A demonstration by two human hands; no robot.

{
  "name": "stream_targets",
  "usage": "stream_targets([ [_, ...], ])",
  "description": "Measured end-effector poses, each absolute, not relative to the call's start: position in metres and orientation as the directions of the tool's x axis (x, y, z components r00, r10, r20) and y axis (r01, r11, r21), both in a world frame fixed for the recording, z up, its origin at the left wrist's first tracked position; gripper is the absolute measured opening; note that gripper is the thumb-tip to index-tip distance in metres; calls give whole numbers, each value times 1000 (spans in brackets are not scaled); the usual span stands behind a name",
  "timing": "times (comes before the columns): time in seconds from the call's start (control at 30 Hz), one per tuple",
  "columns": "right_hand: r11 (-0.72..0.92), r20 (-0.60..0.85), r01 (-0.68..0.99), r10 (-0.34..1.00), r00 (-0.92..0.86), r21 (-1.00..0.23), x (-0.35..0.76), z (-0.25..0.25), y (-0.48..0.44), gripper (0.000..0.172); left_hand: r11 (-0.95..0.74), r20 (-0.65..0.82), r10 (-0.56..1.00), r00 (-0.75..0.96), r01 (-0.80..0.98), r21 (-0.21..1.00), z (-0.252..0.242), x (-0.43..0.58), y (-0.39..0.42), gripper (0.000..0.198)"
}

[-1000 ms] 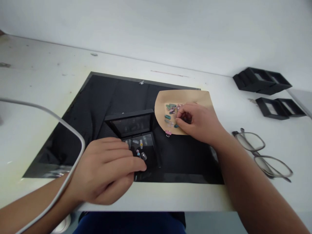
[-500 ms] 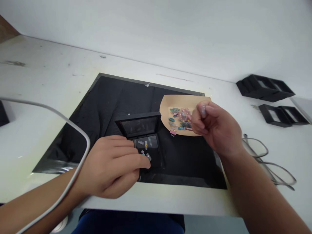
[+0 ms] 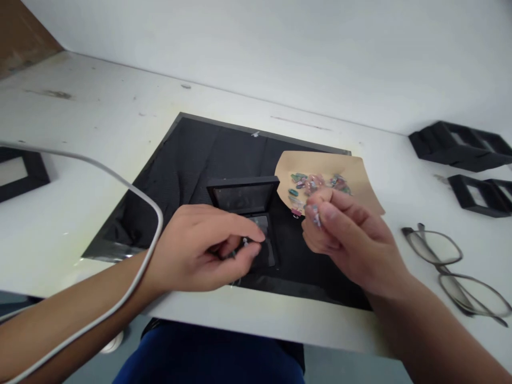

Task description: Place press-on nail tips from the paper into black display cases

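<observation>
My left hand [image 3: 214,248] is closed in a pinch over the front of a small open black case [image 3: 244,197]. Small pale beads [image 3: 245,242] show in the gap between its thumb and forefinger; what the fingertips grip is too small to make out. A dark hinged lid stands raised behind the fingers. My right hand [image 3: 348,234] is closed, with a small shiny nail-shaped piece [image 3: 315,215] between thumb and fingers. It is in front of a tan paper tray [image 3: 362,170] that holds several glossy coloured pieces [image 3: 314,184], teal, pink and clear. A small pink clip [image 3: 296,213] is at the tray's edge.
A black sheet [image 3: 200,144] covers the middle of the white table [image 3: 116,122]. Eyeglasses [image 3: 448,266] lie at the right, below black frames [image 3: 460,144]. Another black frame [image 3: 40,168] stands at the left. A white cable [image 3: 154,200] crosses over my left forearm.
My left hand has gone from fingers stretched over the case to a pinch above it. My right hand has come lower and nearer the left. The view has shifted slightly.
</observation>
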State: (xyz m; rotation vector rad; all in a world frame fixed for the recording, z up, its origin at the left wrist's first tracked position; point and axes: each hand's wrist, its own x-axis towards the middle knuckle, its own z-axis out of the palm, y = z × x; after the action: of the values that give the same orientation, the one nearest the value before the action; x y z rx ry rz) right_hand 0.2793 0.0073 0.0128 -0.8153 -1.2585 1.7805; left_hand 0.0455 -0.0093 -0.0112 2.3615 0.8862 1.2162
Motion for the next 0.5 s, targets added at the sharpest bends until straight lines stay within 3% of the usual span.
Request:
stream_targets([
  [0.1, -145, -35, -166, 846, -532, -975, 272, 14, -4, 21, -686, 568, 720, 398, 285, 670, -10, 47, -10, 37],
  [0.17, -145, -43, -137, 825, -563, -980, 269, 13, -8, 23, -655, 546, 744, 385, 257, 711, -9, 48, -11, 42],
  [0.33, -214, -89, -129, 776, -625, -968, 267, 10, -10, 22, -636, 549, 763, 340, 248, 731, -9, 50, -13, 40],
  [0.5, -214, -120, -57, 726, -677, -975, 267, 7, -12, 25, -703, 616, 706, 351, 232, 673, -8, 51, -12, 24],
])
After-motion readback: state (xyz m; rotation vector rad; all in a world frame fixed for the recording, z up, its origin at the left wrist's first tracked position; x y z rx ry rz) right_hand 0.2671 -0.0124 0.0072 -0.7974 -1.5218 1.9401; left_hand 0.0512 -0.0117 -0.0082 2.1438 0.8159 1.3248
